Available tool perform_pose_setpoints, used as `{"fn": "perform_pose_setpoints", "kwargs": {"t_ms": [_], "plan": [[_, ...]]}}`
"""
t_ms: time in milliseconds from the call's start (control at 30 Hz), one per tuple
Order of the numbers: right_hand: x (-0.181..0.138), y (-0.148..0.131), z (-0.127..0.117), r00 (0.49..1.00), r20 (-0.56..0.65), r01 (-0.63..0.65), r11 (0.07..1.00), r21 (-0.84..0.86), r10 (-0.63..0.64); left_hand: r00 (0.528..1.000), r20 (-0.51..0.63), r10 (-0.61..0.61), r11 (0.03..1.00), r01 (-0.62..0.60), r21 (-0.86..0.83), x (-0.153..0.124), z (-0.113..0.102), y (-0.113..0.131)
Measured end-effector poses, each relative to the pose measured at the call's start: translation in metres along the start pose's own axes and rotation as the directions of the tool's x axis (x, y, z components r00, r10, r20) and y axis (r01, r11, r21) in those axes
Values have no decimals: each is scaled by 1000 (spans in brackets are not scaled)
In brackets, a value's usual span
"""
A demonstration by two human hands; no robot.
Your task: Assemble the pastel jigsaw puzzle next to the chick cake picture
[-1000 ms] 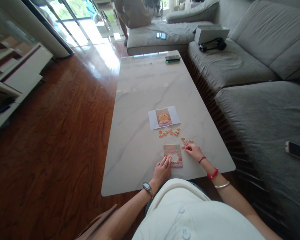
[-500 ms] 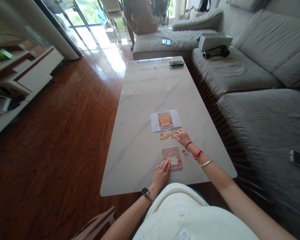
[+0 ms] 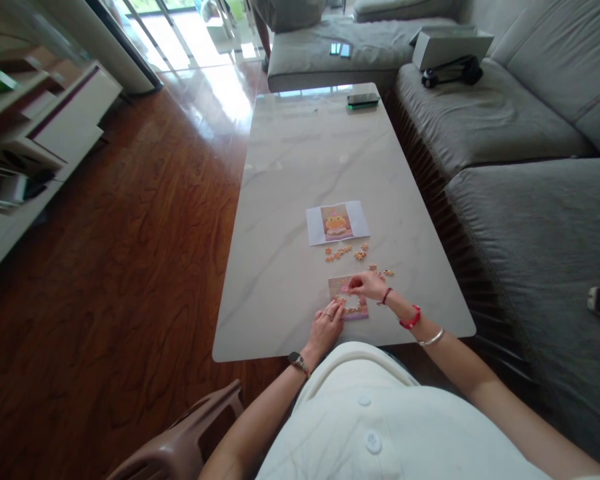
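Right hand point(image 3: 370, 285) obscures part of puzzle point(image 3: 359, 315); contents of its grip: indiscernible. Stool point(image 3: 167, 455): cut off at lower edge.

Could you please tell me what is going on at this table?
A person is handling a partly filled jigsaw puzzle with a gap in its middle. The left hand rests at its left side; the right hand is over its upper right, and any piece in its fingertips is too small to make out. Loose pieces and a printed picture sheet lie farther up the table.
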State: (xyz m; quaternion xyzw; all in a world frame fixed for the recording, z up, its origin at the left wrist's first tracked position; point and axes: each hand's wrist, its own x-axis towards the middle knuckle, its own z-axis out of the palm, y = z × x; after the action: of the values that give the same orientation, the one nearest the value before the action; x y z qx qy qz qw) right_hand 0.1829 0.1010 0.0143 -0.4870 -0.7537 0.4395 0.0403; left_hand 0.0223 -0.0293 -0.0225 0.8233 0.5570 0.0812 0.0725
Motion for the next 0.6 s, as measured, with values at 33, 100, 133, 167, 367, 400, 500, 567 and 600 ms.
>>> {"fn": "perform_pose_setpoints", "kwargs": {"t_ms": [33,100,133,167,367,400,500,567,600], "plan": [[-10,-1,9,1000,15,-5,1000,-5,5,1000,-1,1,1000,-1,0,0,0,0],[-24,-3,25,999,-13,-38,999,-19,38,1000,-4,6,1000,-6,-1,0,-1,1],[-27,-4,32,998,-40,-59,998,-34,57,1000,-5,11,1000,-11,-1,0,-1,1],[-29,-5,38,994,-71,-81,995,-49,78,1000,-6,15,1000,-15,-1,0,-1,1],[-23,-7,49,973,-171,-168,982,-84,152,1000,-16,18,1000,-18,13,-1,2,0],[-23,-7,49,970,-186,-174,982,-70,159,1000,-18,20,1000,-20,11,-1,2,0],[-22,-3,48,962,-223,-158,987,4,155,1000,-23,20,1000,-20,0,-1,2,0],[-22,-1,48,961,-229,-145,988,49,153,1000,-23,18,1000,-18,-3,-1,2,0],[-22,1,47,960,-230,-150,987,66,161,1000,-22,19,1000,-19,-3,-1,2,0]]}}
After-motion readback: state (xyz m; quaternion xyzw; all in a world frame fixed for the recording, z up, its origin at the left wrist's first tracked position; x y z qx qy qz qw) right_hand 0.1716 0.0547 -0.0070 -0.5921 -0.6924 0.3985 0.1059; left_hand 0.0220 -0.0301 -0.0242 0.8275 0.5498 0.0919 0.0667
